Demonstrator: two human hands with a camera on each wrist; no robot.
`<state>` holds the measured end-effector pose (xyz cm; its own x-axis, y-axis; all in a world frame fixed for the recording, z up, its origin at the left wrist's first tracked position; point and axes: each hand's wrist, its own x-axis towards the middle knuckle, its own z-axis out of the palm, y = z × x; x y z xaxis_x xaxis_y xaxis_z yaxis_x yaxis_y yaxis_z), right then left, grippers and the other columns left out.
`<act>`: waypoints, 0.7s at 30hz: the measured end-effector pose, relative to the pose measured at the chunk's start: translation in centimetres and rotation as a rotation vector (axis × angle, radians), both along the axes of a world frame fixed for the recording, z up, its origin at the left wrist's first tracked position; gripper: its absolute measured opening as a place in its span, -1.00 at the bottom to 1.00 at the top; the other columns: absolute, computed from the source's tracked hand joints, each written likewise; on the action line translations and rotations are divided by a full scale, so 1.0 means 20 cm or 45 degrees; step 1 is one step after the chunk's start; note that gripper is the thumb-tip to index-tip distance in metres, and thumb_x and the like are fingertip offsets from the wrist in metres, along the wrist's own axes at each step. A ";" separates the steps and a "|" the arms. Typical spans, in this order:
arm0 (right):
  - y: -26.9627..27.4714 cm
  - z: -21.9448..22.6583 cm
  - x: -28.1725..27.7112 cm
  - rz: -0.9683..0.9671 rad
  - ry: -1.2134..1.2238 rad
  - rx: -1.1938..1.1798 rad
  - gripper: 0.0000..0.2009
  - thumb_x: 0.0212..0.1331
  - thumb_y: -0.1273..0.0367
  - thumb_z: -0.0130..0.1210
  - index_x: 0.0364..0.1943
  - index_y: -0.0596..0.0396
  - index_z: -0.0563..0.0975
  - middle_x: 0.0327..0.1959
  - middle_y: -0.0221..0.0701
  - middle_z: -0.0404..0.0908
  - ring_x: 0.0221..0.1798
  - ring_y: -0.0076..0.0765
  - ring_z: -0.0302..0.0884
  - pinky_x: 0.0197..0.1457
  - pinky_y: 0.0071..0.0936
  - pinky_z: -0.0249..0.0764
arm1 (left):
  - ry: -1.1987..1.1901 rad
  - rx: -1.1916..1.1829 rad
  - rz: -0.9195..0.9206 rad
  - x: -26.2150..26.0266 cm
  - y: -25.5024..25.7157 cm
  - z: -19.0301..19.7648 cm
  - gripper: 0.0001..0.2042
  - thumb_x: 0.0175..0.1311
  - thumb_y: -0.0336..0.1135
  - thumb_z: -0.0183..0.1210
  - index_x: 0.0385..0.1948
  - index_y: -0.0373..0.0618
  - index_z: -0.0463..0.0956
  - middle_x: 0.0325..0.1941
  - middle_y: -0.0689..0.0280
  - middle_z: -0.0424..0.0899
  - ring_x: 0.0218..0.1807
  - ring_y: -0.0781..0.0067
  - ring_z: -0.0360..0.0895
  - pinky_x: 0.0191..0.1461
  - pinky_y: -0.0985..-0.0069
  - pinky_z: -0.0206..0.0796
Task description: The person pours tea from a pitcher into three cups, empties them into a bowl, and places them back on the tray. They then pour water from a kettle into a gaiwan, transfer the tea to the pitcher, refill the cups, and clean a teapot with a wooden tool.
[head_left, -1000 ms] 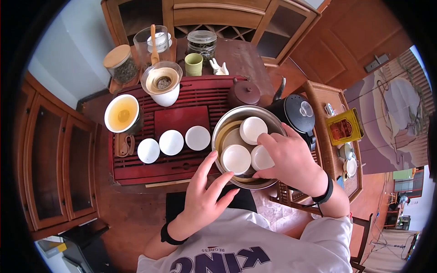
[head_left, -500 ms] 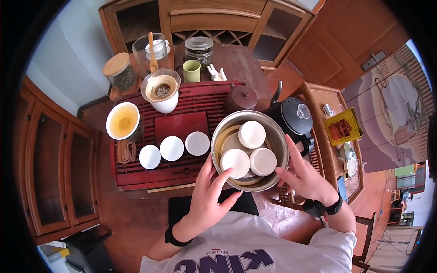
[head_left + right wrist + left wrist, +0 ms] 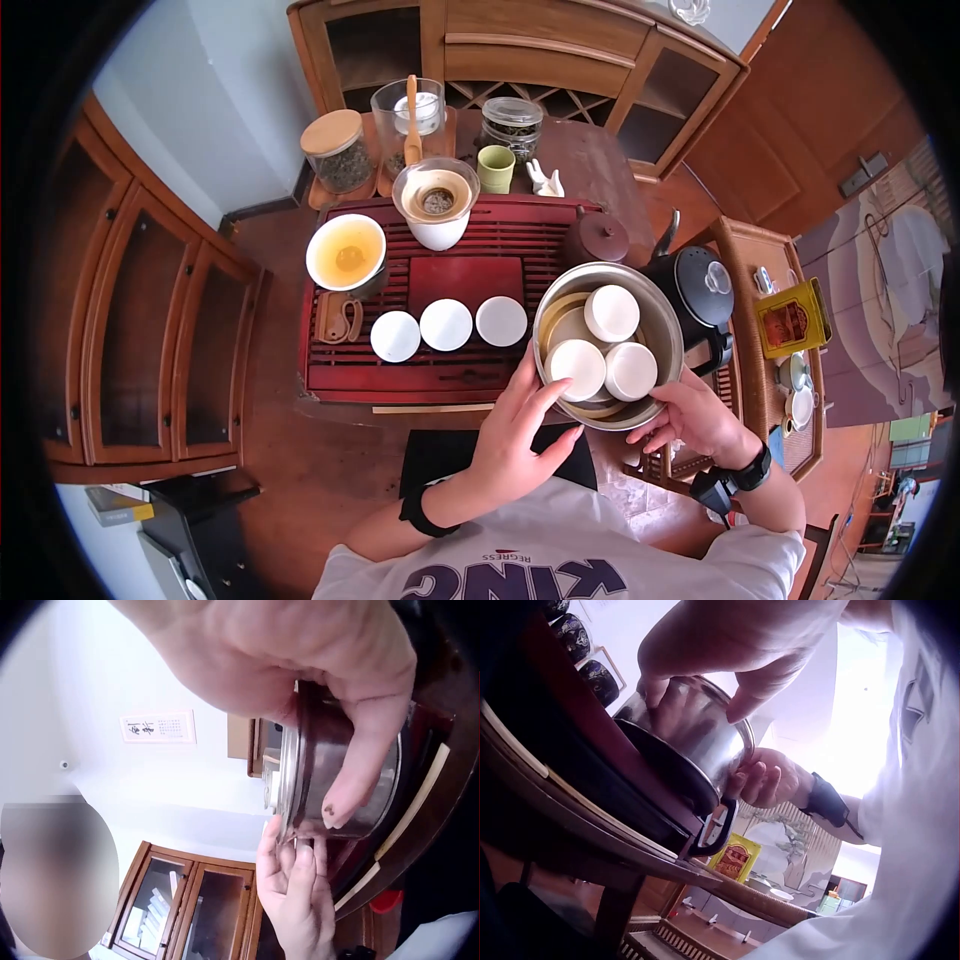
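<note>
A round steel bowl (image 3: 668, 295) is at the right front corner of the red slatted tea tray (image 3: 345, 378); three white cups (image 3: 612, 313) sit close together inside. My left hand (image 3: 515, 440) holds its near left side, thumb by the rim; in the left wrist view the fingers of that hand (image 3: 735, 645) lie on the outer wall (image 3: 690, 724). On the near right, my right hand (image 3: 705, 420) grips the rim, and the right wrist view shows a finger of that hand (image 3: 322, 660) along the wall. Three more white cups (image 3: 446, 324) stand in a row on the tray.
Beyond the bowl are a brown teapot (image 3: 597, 238) and a black kettle (image 3: 703, 285). A strainer on a white vessel (image 3: 438, 234), a bowl of amber liquid (image 3: 347, 252), a green cup (image 3: 495, 170) and glass jars (image 3: 512, 125) stand farther back and left.
My right hand has let go of a cup inside the bowl and moved to the bowl's right rim. My left hand stays at the bowl. The head view has shifted.
</note>
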<state>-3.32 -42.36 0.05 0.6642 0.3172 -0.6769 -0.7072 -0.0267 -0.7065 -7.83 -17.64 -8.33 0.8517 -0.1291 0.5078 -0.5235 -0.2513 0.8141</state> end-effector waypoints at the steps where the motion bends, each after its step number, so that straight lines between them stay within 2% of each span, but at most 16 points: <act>1: 0.01 0.00 0.00 -0.009 -0.001 -0.003 -0.53 0.43 0.40 -0.15 0.37 0.11 0.08 -0.06 -0.05 0.64 -0.23 -0.06 0.76 -0.34 -0.34 0.78 | -0.001 -0.003 -0.009 0.00 0.00 0.00 -0.35 0.05 -0.47 0.40 0.26 -0.14 0.37 0.51 -0.26 0.08 0.42 -0.21 0.33 0.34 0.19 0.34; 3: 0.02 0.01 0.00 0.029 -0.055 -0.121 -0.53 0.45 0.42 -0.19 0.39 0.03 0.02 -0.06 -0.03 0.63 -0.23 -0.14 0.77 -0.36 -0.40 0.77 | 0.004 -0.008 0.020 0.00 -0.01 0.00 -0.39 0.05 -0.47 0.39 0.23 -0.15 0.40 0.50 -0.27 0.11 0.41 -0.23 0.34 0.33 0.18 0.35; 5: 0.03 0.03 0.00 0.004 -0.062 -0.092 -0.53 0.45 0.45 -0.20 0.38 0.03 0.03 -0.05 -0.03 0.64 -0.22 -0.13 0.77 -0.35 -0.41 0.77 | -0.008 -0.028 0.000 0.00 -0.01 0.02 -0.39 0.03 -0.50 0.39 0.21 -0.18 0.40 0.48 -0.30 0.14 0.42 -0.23 0.33 0.36 0.16 0.31; 10: 0.10 0.25 -0.02 -0.045 -0.151 -0.181 -0.59 0.42 0.43 -0.23 0.31 0.22 0.18 -0.13 -0.03 0.67 -0.26 -0.11 0.77 -0.38 -0.43 0.77 | -0.115 0.015 -0.027 0.01 0.07 0.21 -0.40 0.06 -0.53 0.36 0.22 -0.27 0.39 0.45 -0.34 0.19 0.45 -0.29 0.28 0.39 0.08 0.23; 11: 0.10 0.30 -0.01 -0.055 -0.147 -0.186 -0.59 0.42 0.43 -0.23 0.31 0.22 0.18 -0.13 -0.03 0.67 -0.26 -0.11 0.77 -0.38 -0.43 0.77 | -0.246 -0.022 -0.004 0.05 0.09 0.24 -0.34 0.07 -0.48 0.38 0.28 -0.21 0.35 0.45 -0.34 0.18 0.36 -0.26 0.39 0.28 0.18 0.39; 14: 0.09 0.47 0.07 -0.046 -0.129 -0.174 -0.63 0.36 0.44 -0.23 0.17 0.40 0.32 -0.16 -0.02 0.68 -0.29 -0.03 0.76 -0.40 -0.39 0.77 | -0.330 -0.035 -0.013 0.10 0.15 0.31 -0.29 0.04 -0.48 0.40 0.31 -0.25 0.30 0.38 -0.28 0.32 0.33 -0.21 0.43 0.30 0.14 0.35; 18: 0.05 0.65 0.22 -0.073 -0.249 -0.167 -0.63 0.35 0.40 -0.21 0.05 0.49 0.40 -0.24 0.02 0.70 -0.30 -0.07 0.77 -0.41 -0.41 0.75 | -0.234 -0.007 0.098 0.11 0.21 0.28 -0.35 0.04 -0.54 0.36 0.26 -0.27 0.34 0.34 -0.18 0.40 0.33 -0.14 0.44 0.34 0.17 0.33; 19: 0.01 0.66 0.28 -0.098 -0.222 -0.141 -0.64 0.36 0.39 -0.21 0.00 0.49 0.43 -0.25 0.05 0.70 -0.31 -0.08 0.77 -0.41 -0.43 0.75 | -0.219 0.070 0.097 0.11 0.23 0.27 -0.39 0.07 -0.61 0.29 0.25 -0.23 0.32 0.36 -0.15 0.37 0.40 -0.03 0.36 0.33 0.22 0.36; 21: -0.03 0.70 0.38 -0.150 -0.321 -0.090 -0.64 0.37 0.37 -0.20 -0.03 0.50 0.44 -0.26 0.07 0.70 -0.32 -0.11 0.77 -0.41 -0.45 0.74 | -0.128 0.053 0.119 0.09 0.24 0.26 -0.52 0.06 -0.62 0.29 0.10 -0.24 0.46 0.30 -0.11 0.45 0.32 -0.02 0.45 0.34 0.22 0.36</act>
